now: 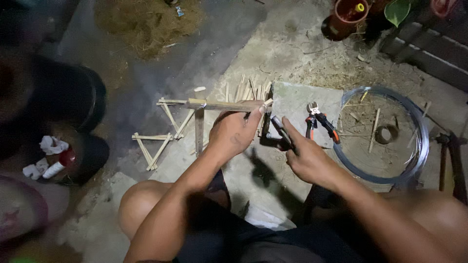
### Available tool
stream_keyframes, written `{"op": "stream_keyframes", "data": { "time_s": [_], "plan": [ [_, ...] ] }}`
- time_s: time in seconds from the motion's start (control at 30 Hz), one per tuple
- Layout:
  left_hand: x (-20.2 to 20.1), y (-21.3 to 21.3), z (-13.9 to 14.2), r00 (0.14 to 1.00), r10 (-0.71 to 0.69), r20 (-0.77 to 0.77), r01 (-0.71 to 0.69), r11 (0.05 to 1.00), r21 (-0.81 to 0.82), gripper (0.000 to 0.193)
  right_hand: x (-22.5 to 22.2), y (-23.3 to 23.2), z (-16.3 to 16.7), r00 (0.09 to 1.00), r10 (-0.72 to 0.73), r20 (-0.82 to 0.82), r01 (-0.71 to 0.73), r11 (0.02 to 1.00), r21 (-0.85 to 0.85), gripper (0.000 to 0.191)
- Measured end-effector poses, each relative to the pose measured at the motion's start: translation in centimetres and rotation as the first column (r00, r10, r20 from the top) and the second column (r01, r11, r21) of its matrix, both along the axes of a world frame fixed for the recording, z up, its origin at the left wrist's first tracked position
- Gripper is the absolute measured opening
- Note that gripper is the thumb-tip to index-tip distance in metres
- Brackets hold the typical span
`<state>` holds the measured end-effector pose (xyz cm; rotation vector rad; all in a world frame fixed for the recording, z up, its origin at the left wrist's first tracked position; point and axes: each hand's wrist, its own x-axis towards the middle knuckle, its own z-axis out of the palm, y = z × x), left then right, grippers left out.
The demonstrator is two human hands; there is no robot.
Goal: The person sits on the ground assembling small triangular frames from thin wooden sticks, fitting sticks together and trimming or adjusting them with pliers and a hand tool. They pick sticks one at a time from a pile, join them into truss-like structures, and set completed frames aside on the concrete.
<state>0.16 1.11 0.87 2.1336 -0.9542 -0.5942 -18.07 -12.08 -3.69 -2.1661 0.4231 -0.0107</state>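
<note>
My left hand (235,132) grips a frame of flat bamboo strips (214,105), holding its long top bar near the right end. A vertical strip (199,130) hangs down from that bar. My right hand (302,157) is closed on a dark-handled tool (282,131), its tip pointing up at the bar's end by my left fingers. Red-handled pliers (319,122) lie on a flat grey slab (302,100) just beyond my right hand.
A coil of thin wire (420,146) lies on the ground at the right. Loose bamboo sticks (246,90) and two bamboo triangles (152,146) rest on the concrete. A red pot (343,19) stands at the back. A hammer-like tool (446,156) lies far right.
</note>
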Motion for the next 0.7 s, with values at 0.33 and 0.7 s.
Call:
{"op": "stream_keyframes", "data": {
  "time_s": [0.33,0.7],
  "plan": [
    [-0.4,0.4,-0.4,0.99,-0.1,0.102,0.117,0.977,-0.18,0.035,0.4,0.1,1.2,0.979,-0.056,-0.194,0.053,0.998,-0.02,0.081],
    [-0.3,0.5,-0.7,0.983,-0.108,0.146,0.138,0.967,-0.215,0.032,1.1,0.5,3.1,0.964,-0.111,-0.243,0.083,0.989,-0.124,0.069]
  ]
}}
